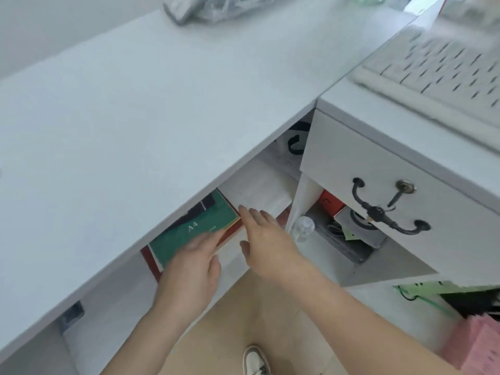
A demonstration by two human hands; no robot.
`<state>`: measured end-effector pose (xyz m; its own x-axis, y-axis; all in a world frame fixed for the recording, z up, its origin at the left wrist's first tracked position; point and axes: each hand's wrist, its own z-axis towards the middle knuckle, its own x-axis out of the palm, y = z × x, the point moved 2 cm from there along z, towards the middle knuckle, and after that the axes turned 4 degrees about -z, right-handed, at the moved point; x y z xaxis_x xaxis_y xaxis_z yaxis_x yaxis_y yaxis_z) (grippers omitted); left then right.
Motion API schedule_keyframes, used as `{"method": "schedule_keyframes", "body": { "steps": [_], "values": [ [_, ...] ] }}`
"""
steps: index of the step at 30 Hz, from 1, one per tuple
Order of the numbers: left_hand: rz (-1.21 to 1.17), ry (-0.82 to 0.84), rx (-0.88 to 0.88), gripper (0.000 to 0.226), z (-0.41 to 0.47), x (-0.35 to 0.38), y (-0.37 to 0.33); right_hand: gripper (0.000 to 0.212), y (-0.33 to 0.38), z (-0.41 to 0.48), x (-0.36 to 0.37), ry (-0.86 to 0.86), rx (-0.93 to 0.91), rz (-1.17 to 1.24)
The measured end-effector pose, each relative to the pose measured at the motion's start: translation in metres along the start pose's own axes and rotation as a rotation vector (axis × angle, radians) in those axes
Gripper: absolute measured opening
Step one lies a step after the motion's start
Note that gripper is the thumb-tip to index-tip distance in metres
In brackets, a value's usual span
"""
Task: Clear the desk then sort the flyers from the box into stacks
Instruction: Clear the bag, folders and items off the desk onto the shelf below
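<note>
Green A4 box (193,228), stowed on shelf under table (135,104). Left hand (192,263) flat atop it, grip open; right hand (266,236) beside, fingers spread, holding nothing, likely poised to draw it out.

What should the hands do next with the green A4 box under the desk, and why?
Probably close both hands on the green A4 box and slide it out: the left hand rests on its top, the right hand hovers open beside it, and the desk overhangs it.
</note>
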<state>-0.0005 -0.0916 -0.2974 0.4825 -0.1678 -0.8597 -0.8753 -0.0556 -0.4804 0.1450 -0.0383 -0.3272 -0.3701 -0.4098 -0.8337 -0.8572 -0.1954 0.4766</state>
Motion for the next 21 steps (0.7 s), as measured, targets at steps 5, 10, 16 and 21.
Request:
{"method": "schedule_keyframes", "body": {
  "steps": [5, 10, 16, 21],
  "values": [
    [-0.239, -0.098, 0.244, 0.025, -0.033, -0.073, -0.115, 0.064, 0.030, -0.082, -0.110, -0.060, 0.066, -0.003],
    [-0.393, -0.214, 0.279, 0.022, -0.039, -0.152, -0.178, 0.045, 0.052, -0.130, -0.228, -0.333, 0.154, 0.181],
    [-0.280, -0.192, 0.399, 0.060, 0.012, -0.214, -0.219, 0.055, 0.048, -0.116, -0.329, -0.641, 0.221, 0.435],
    [-0.371, -0.120, 0.362, 0.047, 0.085, -0.233, -0.258, 0.071, 0.009, -0.052, -0.377, -0.579, 0.319, 0.931]
  ]
}}
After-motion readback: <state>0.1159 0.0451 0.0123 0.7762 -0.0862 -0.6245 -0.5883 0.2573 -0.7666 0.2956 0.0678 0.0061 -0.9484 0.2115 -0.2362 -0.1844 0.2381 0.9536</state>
